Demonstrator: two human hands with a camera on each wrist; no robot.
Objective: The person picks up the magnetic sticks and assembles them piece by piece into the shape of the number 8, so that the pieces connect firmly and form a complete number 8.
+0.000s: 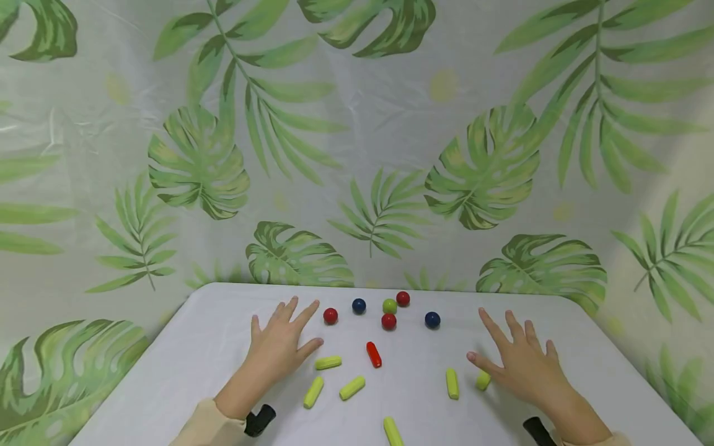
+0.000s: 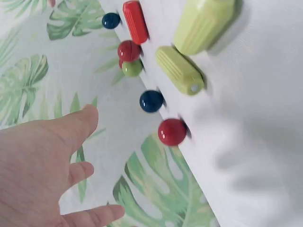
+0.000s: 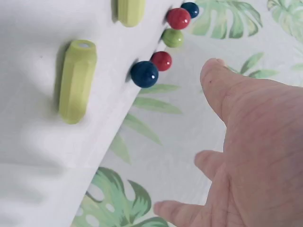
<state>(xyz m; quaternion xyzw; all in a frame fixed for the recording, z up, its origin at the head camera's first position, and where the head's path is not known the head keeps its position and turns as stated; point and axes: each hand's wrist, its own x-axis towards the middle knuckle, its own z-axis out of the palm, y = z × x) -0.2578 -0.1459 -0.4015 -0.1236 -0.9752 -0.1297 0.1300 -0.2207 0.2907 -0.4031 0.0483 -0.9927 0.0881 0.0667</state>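
My left hand [image 1: 277, 344] hovers over the left of the white table with fingers spread, holding nothing. Nearest to it are a red ball [image 1: 330, 316] and a yellow-green ribbed stick [image 1: 328, 362]. On the right, my right hand [image 1: 523, 362] is also raised and spread, with nothing in it. Below its thumb lies a yellow-green stick [image 1: 483, 380], partly hidden by the hand; another stick [image 1: 452, 383] lies just left of it. A short red stick [image 1: 374, 354] lies between the hands. In the right wrist view, a yellow-green stick [image 3: 78, 81] shows a small hole in its end.
Toward the back edge sit glossy balls: a blue ball [image 1: 359, 305], a green ball [image 1: 389, 306] touching or close to red ones [image 1: 388, 321], and another blue ball [image 1: 432, 319]. More yellow-green sticks [image 1: 352, 388] lie in front. A leaf-patterned curtain [image 1: 390, 142] hangs behind the table [image 1: 223, 310].
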